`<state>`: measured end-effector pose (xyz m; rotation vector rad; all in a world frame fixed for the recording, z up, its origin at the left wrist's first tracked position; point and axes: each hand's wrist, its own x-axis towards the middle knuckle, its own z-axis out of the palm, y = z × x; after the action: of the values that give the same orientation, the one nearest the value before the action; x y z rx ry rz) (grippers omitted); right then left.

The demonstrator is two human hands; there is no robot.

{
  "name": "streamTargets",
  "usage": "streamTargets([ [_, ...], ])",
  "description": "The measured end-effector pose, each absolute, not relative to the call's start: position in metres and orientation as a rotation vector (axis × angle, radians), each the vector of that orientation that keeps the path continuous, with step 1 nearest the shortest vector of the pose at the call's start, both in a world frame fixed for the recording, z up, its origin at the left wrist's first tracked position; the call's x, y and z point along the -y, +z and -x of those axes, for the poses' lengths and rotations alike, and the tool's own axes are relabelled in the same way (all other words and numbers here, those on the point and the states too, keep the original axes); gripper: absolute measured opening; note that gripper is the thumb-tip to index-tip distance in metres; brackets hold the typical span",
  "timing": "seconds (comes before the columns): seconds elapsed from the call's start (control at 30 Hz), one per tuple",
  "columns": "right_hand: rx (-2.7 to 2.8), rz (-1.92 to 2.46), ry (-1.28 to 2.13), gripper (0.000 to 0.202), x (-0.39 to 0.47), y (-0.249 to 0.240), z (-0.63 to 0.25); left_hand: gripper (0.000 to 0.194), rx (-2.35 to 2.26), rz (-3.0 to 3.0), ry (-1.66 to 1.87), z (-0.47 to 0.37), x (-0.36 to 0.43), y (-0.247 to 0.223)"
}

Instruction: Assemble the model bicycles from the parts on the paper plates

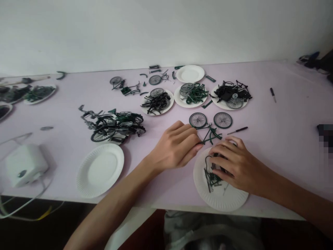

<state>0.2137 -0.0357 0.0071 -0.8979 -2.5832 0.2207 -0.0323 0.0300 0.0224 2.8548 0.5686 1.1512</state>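
My left hand [179, 146] has its fingers closed at the left end of a green bicycle frame [212, 133]; whether it grips the frame or something smaller is hidden. My right hand [231, 161] is over a white paper plate [226, 201], fingers bent and spread among small dark and green parts [214, 178]. What lies under its palm is hidden. Two green-rimmed wheels, one at left [198, 120] and one at right [223, 120], lie just beyond the frame. A dark-handled screwdriver [240, 130] rests right of the frame.
Farther back, plates hold black parts [157, 102], green parts [195, 94] and more black parts [229, 93]. Assembled model bicycles [114, 123] stand at left behind a bare plate [101, 170]. A white device [26, 165] with cables sits far left. Another screwdriver [272, 94] lies right.
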Motion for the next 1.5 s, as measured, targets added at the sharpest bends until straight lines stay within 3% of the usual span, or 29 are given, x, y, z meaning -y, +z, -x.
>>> streamTargets([
  [0.53, 2.113, 0.980, 0.535, 0.019, 0.033, 0.013, -0.217, 0.021, -0.539, -2.835, 1.222, 0.031, -0.036, 0.013],
  [0.93, 2.573, 0.818, 0.108, 0.030, 0.029, -0.001, -0.220, 0.022, -0.563, -2.897, 1.141, 0.030, -0.036, 0.010],
  [1.07, 2.604, 0.777, -0.001, 0.023, 0.026, -0.003, -0.221, 0.023, -0.544, -2.910, 1.092, 0.029, -0.035, 0.008],
  [1.27, 2.608, 0.751, -0.007, 0.008, 0.022, -0.003, -0.221, 0.022, -0.540, -2.917, 1.074, 0.028, -0.034, 0.008],
  [1.5, 2.404, 0.760, 0.167, 0.013, 0.022, 0.004, -0.219, 0.021, -0.547, -2.905, 1.096, 0.030, -0.036, 0.009],
])
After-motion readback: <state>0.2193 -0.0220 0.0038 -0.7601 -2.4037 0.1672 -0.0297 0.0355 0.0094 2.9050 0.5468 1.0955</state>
